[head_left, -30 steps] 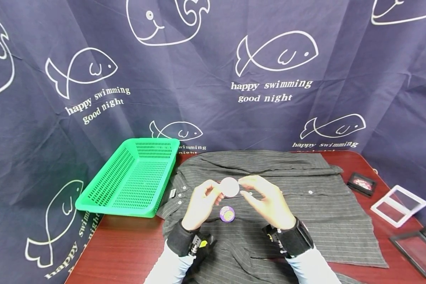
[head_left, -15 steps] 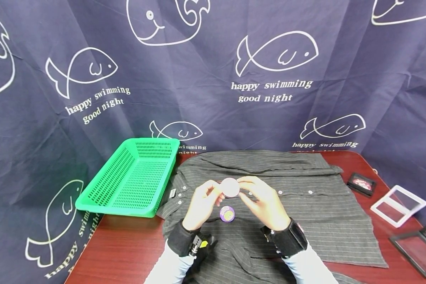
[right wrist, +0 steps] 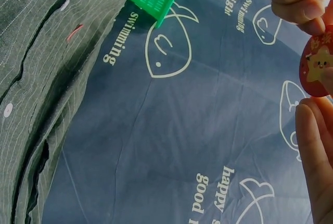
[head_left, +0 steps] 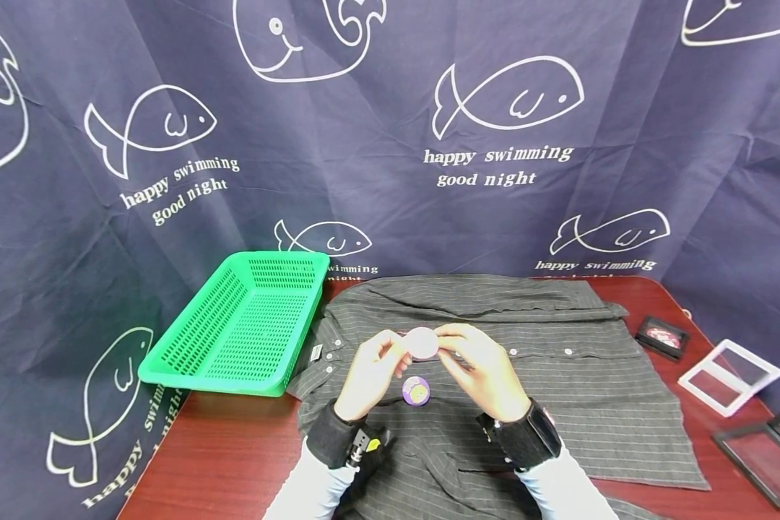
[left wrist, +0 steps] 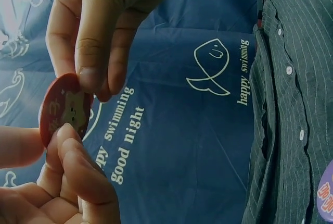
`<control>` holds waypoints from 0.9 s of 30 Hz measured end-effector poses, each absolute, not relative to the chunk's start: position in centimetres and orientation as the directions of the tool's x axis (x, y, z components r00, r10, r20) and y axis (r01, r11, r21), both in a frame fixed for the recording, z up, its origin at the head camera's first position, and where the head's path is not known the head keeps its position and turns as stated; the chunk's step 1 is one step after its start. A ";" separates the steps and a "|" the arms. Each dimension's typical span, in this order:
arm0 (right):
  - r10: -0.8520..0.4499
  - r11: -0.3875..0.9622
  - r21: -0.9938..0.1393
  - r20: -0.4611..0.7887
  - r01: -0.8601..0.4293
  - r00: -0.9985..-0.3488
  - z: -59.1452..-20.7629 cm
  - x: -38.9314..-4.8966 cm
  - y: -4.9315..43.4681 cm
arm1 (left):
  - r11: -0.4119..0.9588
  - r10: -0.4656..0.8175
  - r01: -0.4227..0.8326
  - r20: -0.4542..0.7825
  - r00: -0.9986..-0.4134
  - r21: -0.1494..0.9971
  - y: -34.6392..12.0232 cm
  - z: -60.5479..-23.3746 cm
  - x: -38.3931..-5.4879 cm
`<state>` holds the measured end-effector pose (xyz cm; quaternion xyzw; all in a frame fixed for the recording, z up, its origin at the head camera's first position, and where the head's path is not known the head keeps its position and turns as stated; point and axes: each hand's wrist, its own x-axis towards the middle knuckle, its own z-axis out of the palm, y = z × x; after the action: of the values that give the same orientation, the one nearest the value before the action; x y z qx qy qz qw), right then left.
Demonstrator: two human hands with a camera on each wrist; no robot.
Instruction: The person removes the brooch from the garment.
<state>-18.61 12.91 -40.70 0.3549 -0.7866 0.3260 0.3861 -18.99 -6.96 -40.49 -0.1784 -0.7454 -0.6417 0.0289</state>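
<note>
From the left, we have the green basket (head_left: 253,332) sitting on the red-brown table (head_left: 214,455), its rim close against the navy curtain (head_left: 377,159) with white fish drawings. Moving across, here's the left hand (head_left: 370,372), thumb and fingers narrowed in a pinch on the edge of the round red badge (head_left: 422,343). We see that badge held up over the striped shirt (head_left: 598,412), between the two hands; our wrist views show a yellow star figure on it, though from the head view it looks washed out pale, so we can't be sure which face that is. Just nearer the person, the purple badge (head_left: 416,391) lies flat on the cloth. Next, the right hand (head_left: 487,372), pinching the opposite edge of the red badge, a black band round the wrist. On we go, past the shirt's hem: the small black case (head_left: 663,337), then the white frame (head_left: 724,374), and finally the dark frame (head_left: 760,462) at the right edge.
</note>
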 end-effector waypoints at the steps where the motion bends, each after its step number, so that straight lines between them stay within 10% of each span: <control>1: -0.305 0.534 -0.236 0.842 -0.812 -0.445 -40.7 -18.6 12.9 | 0.115 0.232 0.304 0.272 -0.934 0.946 -7.0 -40.5 -19.0; 14: -0.289 0.518 -0.209 0.869 -0.829 -0.400 -40.6 -19.0 13.3 | 0.134 0.258 0.272 0.231 -0.938 0.953 -6.7 -40.5 -19.0; 27: -0.121 0.564 -0.353 0.859 -0.746 -0.498 -40.3 -19.0 14.1 | 0.169 0.264 0.256 0.207 -0.942 0.952 -6.9 -41.0 -18.8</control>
<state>-19.02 14.10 -40.33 0.2781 -0.7800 0.3748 0.4169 -18.81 -6.89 -41.00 -0.1703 -0.7645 -0.6217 -0.0033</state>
